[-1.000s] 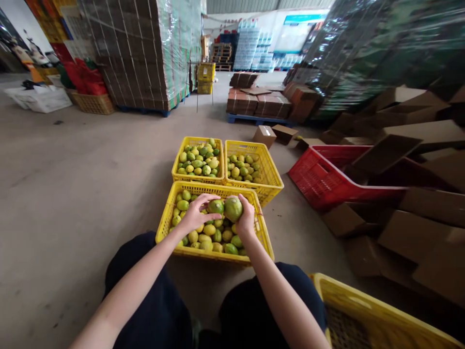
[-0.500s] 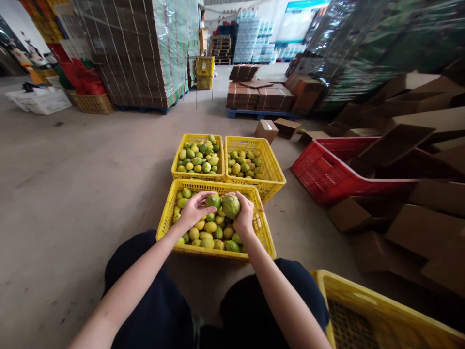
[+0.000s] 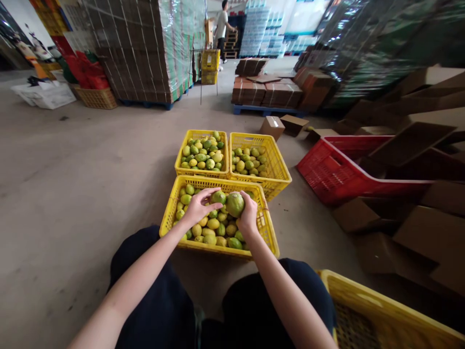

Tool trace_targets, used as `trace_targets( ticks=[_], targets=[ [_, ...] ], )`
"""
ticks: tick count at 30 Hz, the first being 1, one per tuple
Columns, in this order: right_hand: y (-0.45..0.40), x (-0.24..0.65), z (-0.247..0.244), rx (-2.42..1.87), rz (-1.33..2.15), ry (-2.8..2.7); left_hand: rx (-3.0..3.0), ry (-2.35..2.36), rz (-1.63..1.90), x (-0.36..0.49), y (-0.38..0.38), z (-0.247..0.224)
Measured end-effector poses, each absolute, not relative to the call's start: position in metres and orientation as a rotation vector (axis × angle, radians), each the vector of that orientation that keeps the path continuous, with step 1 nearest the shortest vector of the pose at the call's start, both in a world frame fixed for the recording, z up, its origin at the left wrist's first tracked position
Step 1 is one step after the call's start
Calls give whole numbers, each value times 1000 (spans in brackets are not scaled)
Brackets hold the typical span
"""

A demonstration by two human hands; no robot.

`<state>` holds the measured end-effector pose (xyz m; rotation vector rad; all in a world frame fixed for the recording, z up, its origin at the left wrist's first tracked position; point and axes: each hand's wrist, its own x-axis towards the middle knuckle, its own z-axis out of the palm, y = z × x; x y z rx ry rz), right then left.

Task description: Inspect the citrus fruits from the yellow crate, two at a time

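My left hand [image 3: 201, 207] is closed round a smaller green fruit [image 3: 218, 197]. Right beside it, my right hand [image 3: 249, 213] grips a larger green fruit [image 3: 235, 204]. Both fruits are held up over the near yellow crate [image 3: 218, 248], where many green and yellow fruits [image 3: 213, 224] lie. Behind that crate stand two more yellow crates: the left one [image 3: 201, 172] is filled with similar fruits, and the right one [image 3: 278, 167] has fruits mostly in its left part.
On the right are a red crate [image 3: 323, 169] and a heap of cardboard boxes [image 3: 425, 232]. Another yellow crate [image 3: 381, 300] stands beside my right knee. Flattened cardboard [image 3: 281, 92] lies on a blue pallet ahead. A person [image 3: 221, 31] is in the far background.
The view has shifted slightly, so the crates appear a little further right and higher. In the background the person has come more fully into view. Both hands keep their fruits.
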<state>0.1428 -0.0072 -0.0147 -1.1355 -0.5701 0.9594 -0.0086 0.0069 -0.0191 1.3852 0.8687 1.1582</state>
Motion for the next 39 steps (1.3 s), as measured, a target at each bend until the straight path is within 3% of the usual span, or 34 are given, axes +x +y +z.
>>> trace_targets(
  ticks=[21, 39],
  targets=[
    [-9, 143, -12, -1175, 896, -776, 2060, 956, 1239, -20, 5, -16],
    [-17, 147, -9, -1132, 699, -1023, 1855, 994, 1225, -19, 2, -16]
  ],
)
